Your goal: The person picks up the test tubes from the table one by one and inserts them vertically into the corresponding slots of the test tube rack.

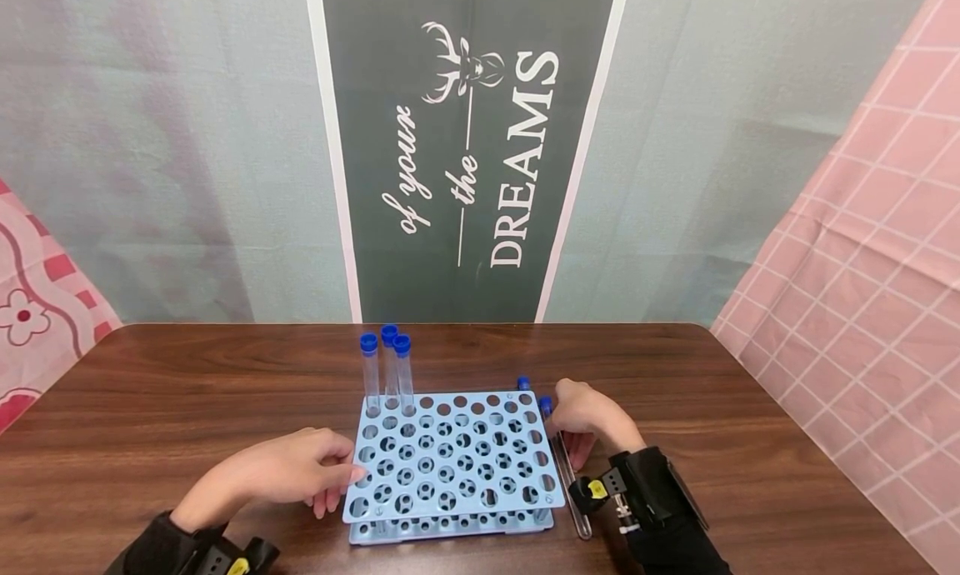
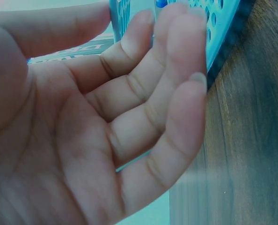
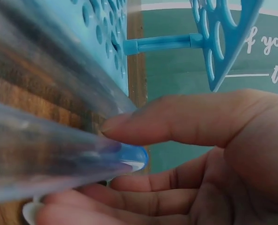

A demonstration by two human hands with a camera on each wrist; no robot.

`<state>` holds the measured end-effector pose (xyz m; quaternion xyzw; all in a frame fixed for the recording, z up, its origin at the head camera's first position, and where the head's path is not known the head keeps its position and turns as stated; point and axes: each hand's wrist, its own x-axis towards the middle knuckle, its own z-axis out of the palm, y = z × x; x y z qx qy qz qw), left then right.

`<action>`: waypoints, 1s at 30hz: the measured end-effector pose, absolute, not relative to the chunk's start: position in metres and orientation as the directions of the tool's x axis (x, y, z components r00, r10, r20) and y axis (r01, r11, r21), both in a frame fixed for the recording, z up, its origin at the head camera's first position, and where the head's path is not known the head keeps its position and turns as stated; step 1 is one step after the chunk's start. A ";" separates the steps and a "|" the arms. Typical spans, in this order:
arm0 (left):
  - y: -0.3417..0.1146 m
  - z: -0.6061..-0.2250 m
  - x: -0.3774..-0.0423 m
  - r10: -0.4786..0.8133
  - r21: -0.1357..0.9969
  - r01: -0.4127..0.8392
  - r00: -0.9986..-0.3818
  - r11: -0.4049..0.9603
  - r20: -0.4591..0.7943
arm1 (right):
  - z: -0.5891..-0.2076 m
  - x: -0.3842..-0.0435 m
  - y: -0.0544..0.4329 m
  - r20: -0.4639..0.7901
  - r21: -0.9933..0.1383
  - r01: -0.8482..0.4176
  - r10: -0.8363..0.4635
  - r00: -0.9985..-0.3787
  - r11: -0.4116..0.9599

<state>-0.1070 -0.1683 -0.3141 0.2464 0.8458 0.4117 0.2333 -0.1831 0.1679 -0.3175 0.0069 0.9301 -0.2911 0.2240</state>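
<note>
We gripped the rack (image 1: 431, 511) loosely with our left hand (image 1: 303, 467), likely for steadiness; right of it, our right hand (image 1: 588, 417) pinched a tube (image 1: 565, 467).

The rack (image 1: 425, 509) is pale blue, and the clear tubes (image 1: 371, 379) wear bright blue caps (image 1: 368, 343). The bench (image 1: 187, 375) is dark brown with streaked wood grain. The dark green panel (image 1: 382, 296) is lettered in white, the right-hand pink cloth (image 1: 862, 250) gridded in white.
</note>
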 end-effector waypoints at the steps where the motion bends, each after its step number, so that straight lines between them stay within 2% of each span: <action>1: -0.168 -0.314 -0.107 0.611 0.812 0.227 -0.769 0.537 -0.188 | -0.318 -0.183 0.168 -0.418 -0.538 0.140 -0.119 -0.901 0.831; 9: -0.168 -0.314 -0.107 0.616 0.814 0.232 -0.766 0.532 -0.184 | -0.321 -0.185 0.169 -0.392 -0.516 0.103 -0.128 -0.911 0.850; 30: -0.168 -0.315 -0.106 0.605 0.814 0.222 -0.773 0.538 -0.189 | -0.320 -0.184 0.168 -0.418 -0.519 0.128 -0.120 -0.901 0.845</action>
